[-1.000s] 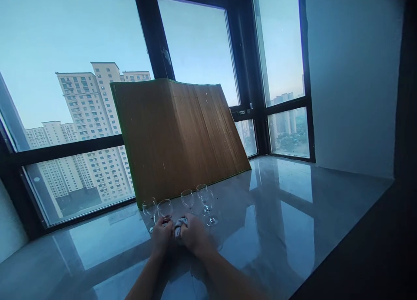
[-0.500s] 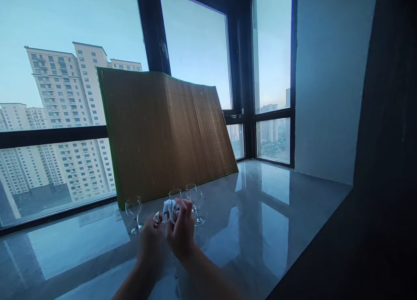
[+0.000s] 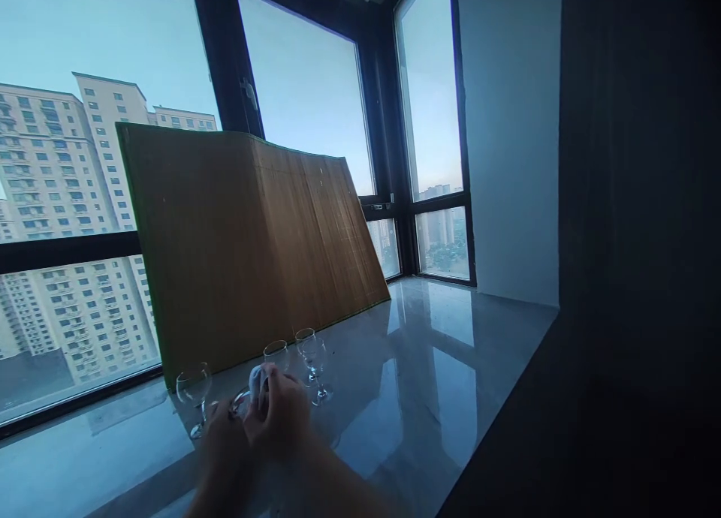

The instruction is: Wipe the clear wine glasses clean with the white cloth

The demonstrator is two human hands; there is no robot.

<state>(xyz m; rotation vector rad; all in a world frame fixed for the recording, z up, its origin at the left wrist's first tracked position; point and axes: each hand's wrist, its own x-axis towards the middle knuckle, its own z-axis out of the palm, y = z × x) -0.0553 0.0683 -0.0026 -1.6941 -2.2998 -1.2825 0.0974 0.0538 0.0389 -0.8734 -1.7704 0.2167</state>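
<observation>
My left hand [image 3: 224, 435] is closed around a wine glass [image 3: 239, 404]; only part of its shiny clear surface shows between my hands. A pale, bunched cloth [image 3: 257, 381] is gripped in my right hand [image 3: 286, 409], whose fingers are curled over it right beside that glass. The two hands are close together, and they hide much of what they hold. Just left of my left hand a clear wine glass [image 3: 194, 386] stands upright on the sill. Beyond my right hand stand several more stemmed glasses, among them a near one [image 3: 276, 353] and a farther one [image 3: 307, 344].
The glossy grey sill [image 3: 360, 405] reflects the windows and runs to the corner. A large brown bendy board [image 3: 253, 240] with a green edge leans against the dark window frame [image 3: 225, 60]. A pale wall [image 3: 510, 150] rises at the right, with tall buildings outside.
The view has swung to the right, so everything sits farther left. My hands have come closer together, bringing the cloth up against the held glass.
</observation>
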